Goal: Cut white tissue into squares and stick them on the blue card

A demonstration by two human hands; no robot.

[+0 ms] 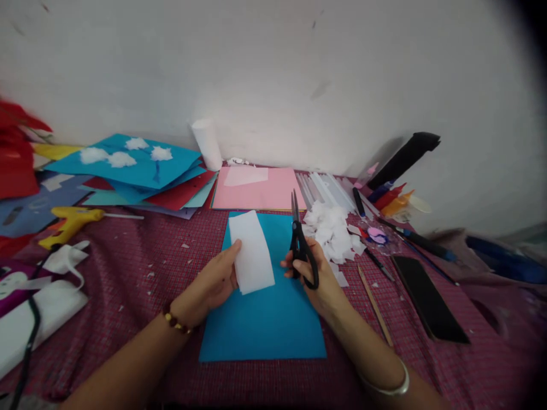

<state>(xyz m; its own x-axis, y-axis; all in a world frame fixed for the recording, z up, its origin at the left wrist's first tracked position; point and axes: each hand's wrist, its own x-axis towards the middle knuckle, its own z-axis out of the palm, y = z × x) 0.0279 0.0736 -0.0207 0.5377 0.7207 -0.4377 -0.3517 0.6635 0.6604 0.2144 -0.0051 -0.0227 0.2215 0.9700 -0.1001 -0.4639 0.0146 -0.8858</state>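
Observation:
My left hand (pixel 213 282) pinches a folded piece of white paper (pixel 252 253) by its left edge, holding it above a blue sheet of card (pixel 265 319). My right hand (pixel 318 279) grips black scissors (pixel 299 239) through the handles, blades closed and pointing away from me, just right of the white paper. A heap of small white paper scraps (pixel 331 228) lies right of the scissors.
A pink sheet (pixel 256 191) lies behind the blue card. Coloured sheets with white fluff (pixel 128 162) and a yellow glue gun (pixel 70 222) are at the left. A black phone (pixel 427 296), pens, a wooden stick (pixel 375 307) and glue tubes sit at the right. A white roll (pixel 207 142) leans on the wall.

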